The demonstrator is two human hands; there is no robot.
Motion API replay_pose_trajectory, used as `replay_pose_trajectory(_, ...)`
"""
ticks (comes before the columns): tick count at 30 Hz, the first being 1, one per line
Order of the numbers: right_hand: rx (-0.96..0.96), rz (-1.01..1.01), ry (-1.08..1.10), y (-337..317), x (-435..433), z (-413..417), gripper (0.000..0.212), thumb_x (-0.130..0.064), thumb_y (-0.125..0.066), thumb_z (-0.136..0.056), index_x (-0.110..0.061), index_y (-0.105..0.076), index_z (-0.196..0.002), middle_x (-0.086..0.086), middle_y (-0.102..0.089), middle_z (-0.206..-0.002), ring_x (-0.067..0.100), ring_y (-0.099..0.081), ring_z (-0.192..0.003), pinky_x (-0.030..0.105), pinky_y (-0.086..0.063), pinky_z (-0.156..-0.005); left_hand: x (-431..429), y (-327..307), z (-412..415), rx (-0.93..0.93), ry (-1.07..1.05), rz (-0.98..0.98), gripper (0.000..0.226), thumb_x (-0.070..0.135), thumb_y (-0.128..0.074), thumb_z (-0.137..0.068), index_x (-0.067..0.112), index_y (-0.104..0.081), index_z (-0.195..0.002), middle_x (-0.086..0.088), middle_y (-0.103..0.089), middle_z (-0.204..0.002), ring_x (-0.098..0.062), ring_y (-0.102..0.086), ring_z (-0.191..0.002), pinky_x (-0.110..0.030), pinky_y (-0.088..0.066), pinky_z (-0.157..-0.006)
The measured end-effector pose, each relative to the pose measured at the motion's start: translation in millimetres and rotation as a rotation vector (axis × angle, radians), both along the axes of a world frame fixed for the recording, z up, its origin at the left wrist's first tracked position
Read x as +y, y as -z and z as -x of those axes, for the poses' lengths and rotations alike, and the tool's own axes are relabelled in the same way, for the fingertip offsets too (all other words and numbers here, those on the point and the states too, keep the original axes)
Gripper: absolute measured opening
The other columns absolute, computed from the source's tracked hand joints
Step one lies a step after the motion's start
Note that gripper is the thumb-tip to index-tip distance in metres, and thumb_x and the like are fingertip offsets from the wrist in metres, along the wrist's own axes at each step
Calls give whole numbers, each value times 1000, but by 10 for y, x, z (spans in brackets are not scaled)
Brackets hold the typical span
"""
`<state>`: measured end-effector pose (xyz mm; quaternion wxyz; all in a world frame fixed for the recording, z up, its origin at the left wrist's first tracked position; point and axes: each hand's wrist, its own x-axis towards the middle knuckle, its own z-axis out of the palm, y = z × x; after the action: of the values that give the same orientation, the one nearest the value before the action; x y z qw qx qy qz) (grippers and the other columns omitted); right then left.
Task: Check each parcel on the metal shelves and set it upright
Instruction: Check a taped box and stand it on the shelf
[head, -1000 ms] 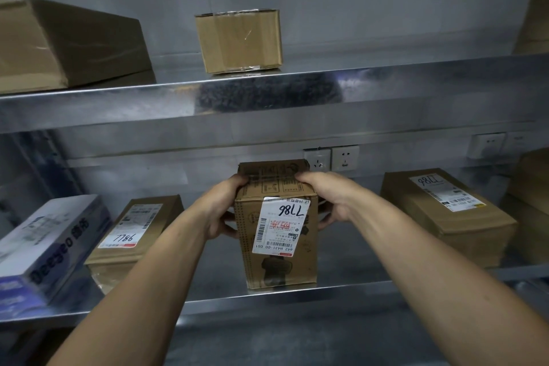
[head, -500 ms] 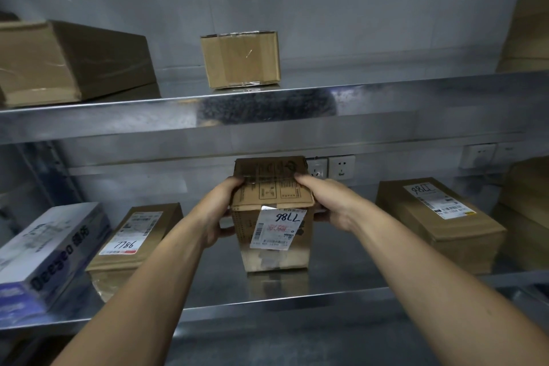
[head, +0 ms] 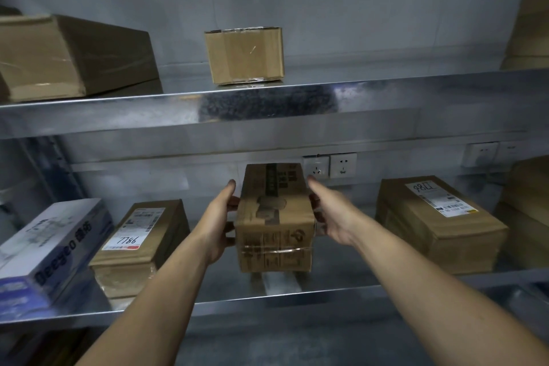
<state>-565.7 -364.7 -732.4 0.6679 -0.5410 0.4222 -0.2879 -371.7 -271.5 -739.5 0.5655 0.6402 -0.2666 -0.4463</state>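
The box (head: 274, 217) is mid lower shelf (head: 341, 294), clamped between left hand (head: 218, 226) and right hand (head: 334, 214), fingers (head: 316, 215) curled against its sides. It is stiff taped cardboard and probably light. Grip both sides low, because the tape looks slick.

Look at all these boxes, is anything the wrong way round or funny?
Yes. On the lower shelf, the right parcel has its label upside down: the handwritten number reads flipped, while the left parcel reads 7786 properly. The middle box, held between the left hand and right hand, shows no label here.
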Motion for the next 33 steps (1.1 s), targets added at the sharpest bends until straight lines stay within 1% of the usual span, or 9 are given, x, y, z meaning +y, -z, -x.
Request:
replay_pose_trajectory(2, 45, -4, 7, 128, -49, -30, 85, -69, -74, -73, -11, -54, -132, 11, -67, -123, 27, -60, -116, 48, -44, -103, -15, 103, 5, 0, 14, -30, 66, 66, -53, -91, 13, -57, -131, -9, -62, -129, -35, -54, -124, -52, -46, -97)
replay_pose_trajectory(6, 117, -6, 24, 324, -60, -77, 45, -31, -71, -94, -6, -52, -127, 11, -69, -110, 25, -66, -103, 43, -55, -95, -40, 249, 63, -39, 24, -86, 40, 43, -60, -97, 15, -54, -125, -12, -70, -112, -30, -65, -105, -46, -49, -85)
replay_pose_trajectory(9, 108, -9, 23, 398, -91, -109, 41, -17, -70, -95, -10, -53, -131, 11, -70, -105, 21, -69, -90, 32, -56, -68, -58, 309, 99, -79, 17, -115, 31, 29, -62, -98, 15, -51, -123, -12, -70, -100, -26, -65, -90, -41, -48, -78)
replay_pose_trajectory(11, 111, -27, 17, 414, -93, -122, 48, -16, -72, -93, -12, -49, -135, 10, -68, -105, 22, -68, -90, 32, -56, -68, -77, 358, 87, -83, 9, -121, 28, 24, -62, -98, 14, -50, -122, -9, -70, -90, -23, -64, -80, -38, -46, -74)
replay_pose_trajectory(15, 135, -70, 10, 486, -116, -136, 72, -23, -77, -89, -18, -35, -147, 13, -65, -116, 32, -67, -109, 52, -56, -96, -105, 423, 78, -82, 24, -120, 30, 21, -64, -97, 14, -50, -122, -8, -71, -87, -22, -65, -76, -38, -47, -73)
replay_pose_trajectory(19, 275, -81, -52, 472, -138, -130, 67, -39, -75, -89, -32, -34, -141, 13, -60, -132, 39, -57, -120, 68, -46, -94, -137, 442, 43, -58, 25, -126, 41, 21, -65, -96, 16, -45, -131, -12, -73, -95, -26, -68, -83, -41, -53, -76)
replay_pose_trajectory(22, 293, -54, -45, 486, -177, -159, 53, -35, -71, -92, -28, -38, -133, 13, -62, -119, 36, -61, -106, 65, -50, -91, -152, 462, -8, 5, 73, -151, 47, 22, -63, -97, 11, -45, -139, -16, -76, -103, -28, -74, -87, -37, -57, -68)
replay_pose_trajectory(25, 294, -34, -34, 493, -199, -204, 47, -29, -70, -93, -25, -39, -128, 13, -63, -110, 32, -64, -91, 53, -56, -71, -194, 478, -12, -24, 99, -167, 28, 18, -59, -99, 8, -57, -125, -14, -78, -93, -24, -74, -77, -34, -56, -64)
replay_pose_trajectory(33, 333, 11, -27, 543, -251, -220, 42, -25, -68, -95, -26, -37, -123, 13, -63, -108, 30, -67, -84, 42, -57, -52, -276, 531, -16, -65, 81, -159, 18, 13, -57, -100, 11, -57, -117, -16, -76, -93, -25, -71, -74, -35, -56, -63)
